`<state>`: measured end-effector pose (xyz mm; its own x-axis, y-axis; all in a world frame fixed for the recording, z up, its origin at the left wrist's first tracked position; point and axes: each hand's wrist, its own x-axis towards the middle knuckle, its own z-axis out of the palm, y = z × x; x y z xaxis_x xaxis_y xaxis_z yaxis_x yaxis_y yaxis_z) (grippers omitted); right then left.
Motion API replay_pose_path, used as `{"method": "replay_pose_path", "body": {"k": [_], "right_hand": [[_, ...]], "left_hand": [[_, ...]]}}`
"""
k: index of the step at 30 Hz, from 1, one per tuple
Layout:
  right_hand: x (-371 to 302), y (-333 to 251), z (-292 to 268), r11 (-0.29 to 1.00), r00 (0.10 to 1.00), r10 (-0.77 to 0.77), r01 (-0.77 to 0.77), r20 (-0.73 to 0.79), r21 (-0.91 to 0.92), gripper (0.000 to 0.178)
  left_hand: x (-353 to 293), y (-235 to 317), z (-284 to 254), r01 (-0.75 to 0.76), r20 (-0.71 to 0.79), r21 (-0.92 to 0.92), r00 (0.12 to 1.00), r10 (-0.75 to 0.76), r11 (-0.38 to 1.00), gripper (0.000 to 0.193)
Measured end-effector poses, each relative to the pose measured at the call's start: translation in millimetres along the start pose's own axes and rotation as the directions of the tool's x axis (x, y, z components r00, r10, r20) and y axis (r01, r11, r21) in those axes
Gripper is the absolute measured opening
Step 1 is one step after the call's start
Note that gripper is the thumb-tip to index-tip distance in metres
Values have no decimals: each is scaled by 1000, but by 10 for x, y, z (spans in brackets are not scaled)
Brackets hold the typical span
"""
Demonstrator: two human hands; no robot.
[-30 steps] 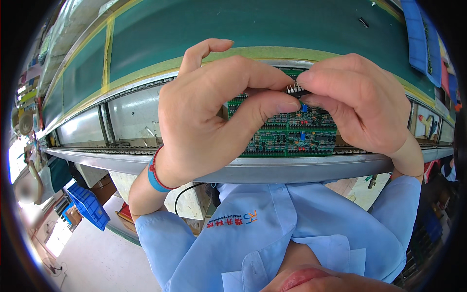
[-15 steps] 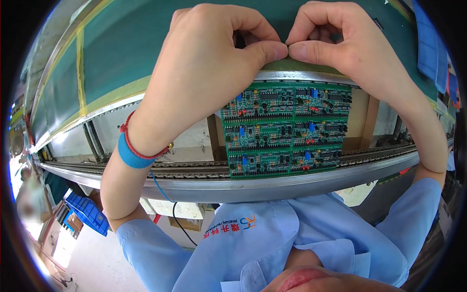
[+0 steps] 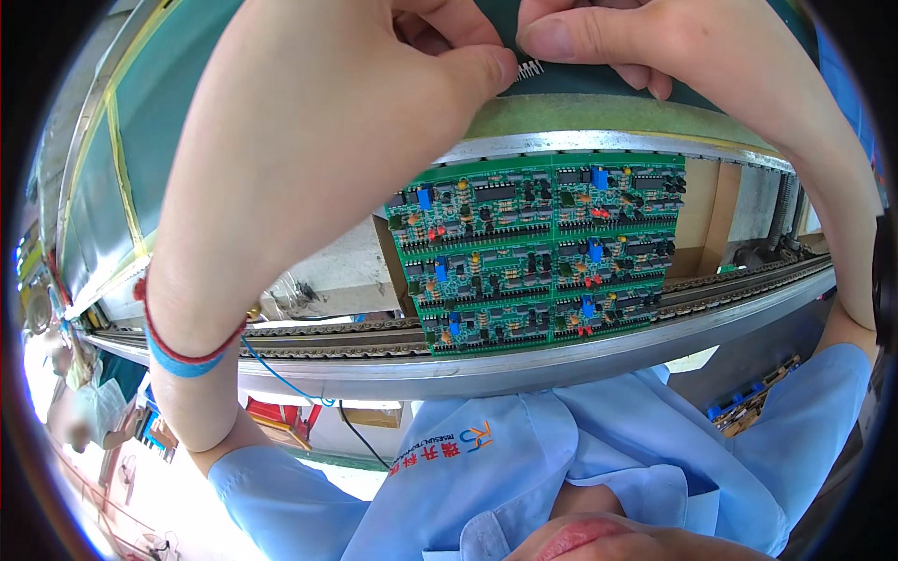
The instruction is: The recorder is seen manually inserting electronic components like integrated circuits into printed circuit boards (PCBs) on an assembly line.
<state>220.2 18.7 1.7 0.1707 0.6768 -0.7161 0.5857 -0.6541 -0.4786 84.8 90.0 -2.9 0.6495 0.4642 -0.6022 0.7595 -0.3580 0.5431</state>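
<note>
Above the far rail, my left hand [image 3: 374, 103] pinches a small part with a row of silvery pins, which looks like a pin-legged chip [image 3: 529, 71]. Its body is mostly hidden by the fingers. My right hand [image 3: 627, 42] is closed at the other end of the same part, thumb tip just above the pins. Nearer to me, a green circuit board panel [image 3: 552, 251] spans the two rails. It carries dark chips, blue blocks, and red and yellow components in repeated sections. Neither hand touches this panel.
A near metal rail [image 3: 552, 360] with a chain track [image 3: 346, 348] runs across in front of me. Beyond the far rail [image 3: 599, 140] lies a dark green mat [image 3: 173, 112]. A blue cable [image 3: 281, 379] hangs at the left. Another person [image 3: 94, 411] is at the far left.
Both hands have moved farther up the picture, the left one also leftward. The pins of the part now show between the fingertips. The panel appears slightly shifted as the view moved.
</note>
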Motion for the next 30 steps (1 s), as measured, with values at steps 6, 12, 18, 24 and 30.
{"method": "replay_pose_path", "body": {"k": [6, 12, 18, 24, 30], "right_hand": [[0, -3, 1, 994, 995, -98, 98, 11, -48, 16], [-190, -3, -46, 993, 987, 54, -69, -153, -95, 16], [24, -77, 97, 990, 991, 38, -55, -130, -128, 16], [106, -89, 192, 989, 992, 5, -23, -125, -143, 15], [79, 346, 206, 935, 920, -344, 354, -187, 23, 12]], "left_hand": [[-331, -192, 12, -42, -26, -1, 999, 42, 999, 10], [-1068, -1521, -1089, -133, -54, 15, 990, 134, 991, 10], [-808, -1263, -638, -157, -107, -1, 982, 156, 988, 10], [-1030, -1203, -584, -180, -168, 20, 969, 181, 983, 10], [-424, -234, 294, -248, -213, 21, 945, 247, 969, 10]]}}
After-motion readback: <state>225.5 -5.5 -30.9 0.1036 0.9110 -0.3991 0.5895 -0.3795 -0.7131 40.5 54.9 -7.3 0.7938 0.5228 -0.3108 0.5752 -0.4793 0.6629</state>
